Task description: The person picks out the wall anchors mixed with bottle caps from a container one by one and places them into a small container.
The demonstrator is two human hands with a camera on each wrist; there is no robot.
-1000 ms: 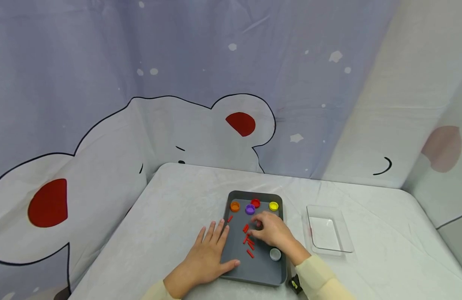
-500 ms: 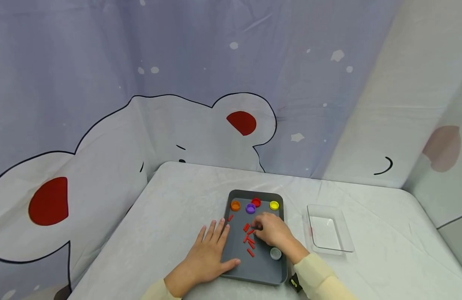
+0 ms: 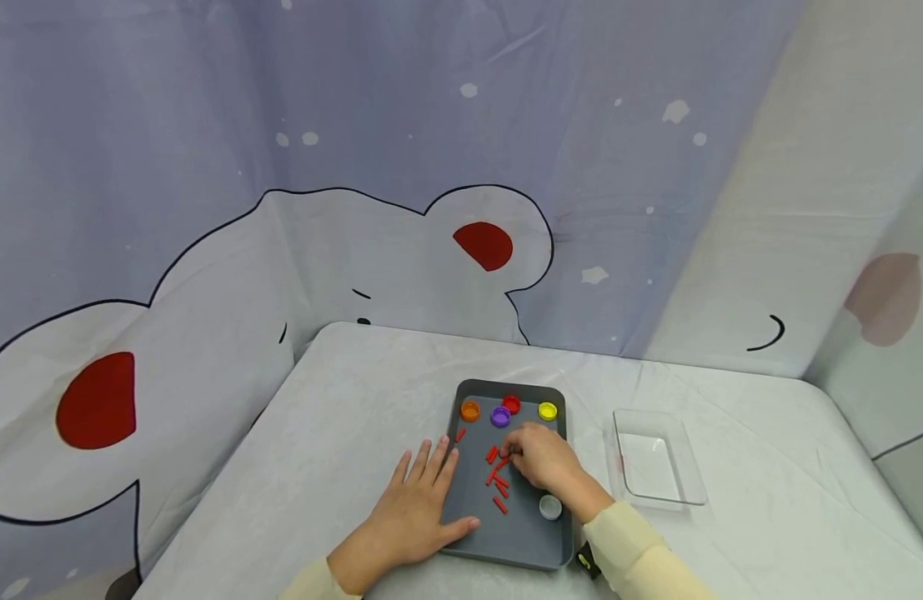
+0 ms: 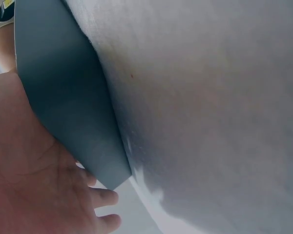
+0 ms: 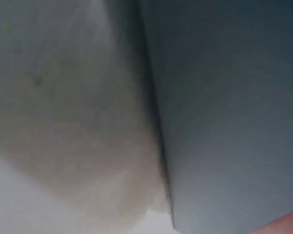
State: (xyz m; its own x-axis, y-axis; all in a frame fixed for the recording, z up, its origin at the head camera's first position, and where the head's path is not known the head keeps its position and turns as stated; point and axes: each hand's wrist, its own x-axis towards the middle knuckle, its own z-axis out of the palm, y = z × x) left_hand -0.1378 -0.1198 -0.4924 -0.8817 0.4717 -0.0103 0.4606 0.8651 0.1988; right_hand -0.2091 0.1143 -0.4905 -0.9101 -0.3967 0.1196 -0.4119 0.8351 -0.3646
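Observation:
A grey tray [image 3: 529, 542] holds several short red sticks [image 3: 500, 505], most of them in a loose group near its middle. My right hand [image 3: 544, 460] reaches over the tray with curled fingers, pinching the end of one red stick [image 3: 504, 462] at the group's upper right. My left hand [image 3: 412, 508] lies spread along the tray's left side, fingers straight and thumb over the near left corner. In the left wrist view, the palm [image 4: 34, 165] faces the tray's outer wall [image 4: 73, 97]. The right wrist view shows mostly the tray wall [image 5: 234, 112], with a sliver of skin at the lower right.
Orange [image 3: 470, 411], purple [image 3: 500, 417], red [image 3: 511, 404] and yellow [image 3: 547, 411] round caps sit at the tray's far end. A whitish round cap [image 3: 550, 507] lies near the right forearm. Right of the tray stands a clear plastic box [image 3: 659, 458] on the white-covered table [image 3: 386, 375].
My right thumb and fingers have drawn together at the red stick, which has shifted slightly and lies at a different angle. My left hand stays in place.

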